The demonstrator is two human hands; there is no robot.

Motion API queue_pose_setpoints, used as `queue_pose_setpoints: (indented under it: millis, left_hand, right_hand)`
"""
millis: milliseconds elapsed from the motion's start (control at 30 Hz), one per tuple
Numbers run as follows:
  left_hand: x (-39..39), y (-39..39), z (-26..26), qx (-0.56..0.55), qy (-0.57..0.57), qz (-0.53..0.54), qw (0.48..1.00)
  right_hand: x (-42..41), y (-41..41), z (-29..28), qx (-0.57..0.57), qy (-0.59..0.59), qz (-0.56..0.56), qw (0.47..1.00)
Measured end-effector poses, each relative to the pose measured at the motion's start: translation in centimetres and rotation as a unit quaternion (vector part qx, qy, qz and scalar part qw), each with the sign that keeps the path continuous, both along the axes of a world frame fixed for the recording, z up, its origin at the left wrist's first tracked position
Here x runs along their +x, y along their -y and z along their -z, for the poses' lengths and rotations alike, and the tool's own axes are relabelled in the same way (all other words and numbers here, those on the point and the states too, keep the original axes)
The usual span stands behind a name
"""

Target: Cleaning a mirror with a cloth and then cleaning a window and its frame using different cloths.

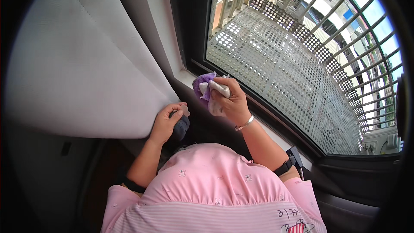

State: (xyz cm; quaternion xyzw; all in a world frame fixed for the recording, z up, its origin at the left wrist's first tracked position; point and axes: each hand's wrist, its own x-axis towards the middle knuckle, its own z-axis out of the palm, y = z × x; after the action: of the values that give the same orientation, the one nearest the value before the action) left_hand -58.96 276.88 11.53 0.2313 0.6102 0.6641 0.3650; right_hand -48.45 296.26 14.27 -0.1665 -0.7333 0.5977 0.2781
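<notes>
Purple and white cloths (203,84), bunched together, are gripped in my right hand (231,98) just inside the window frame. A silver bracelet (245,123) circles that wrist. My left hand (166,123) pinches a small, flat, pale translucent piece (185,110) between thumb and fingertips; what it is cannot be told. This hand is beside the lower corner of a large padded, pale grey panel (97,71) with a stitched seam. A dark rounded thing shows just below the left fingers, partly hidden.
The dark window frame (258,103) runs diagonally along my right side, with a pale sill (185,77) at its corner. Beyond the glass lie a perforated metal floor (275,51) and a barred metal cage (343,38). Dark curtain-like folds hang at the lower right.
</notes>
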Motion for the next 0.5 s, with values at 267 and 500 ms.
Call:
queue_pose_setpoints:
  millis: [267, 500]
  left_hand:
    - [-2.7, 1.8, -0.3, -0.009, 0.005, 0.002, 1.000]
    - [-3.6, 3.0, 0.1, -0.025, 0.033, -0.015, 0.999]
  right_hand:
    - [-10.4, 3.6, 4.3, 0.470, 0.178, 0.074, 0.861]
    - [-12.2, 4.2, 4.2, 0.554, 0.292, -0.003, 0.780]
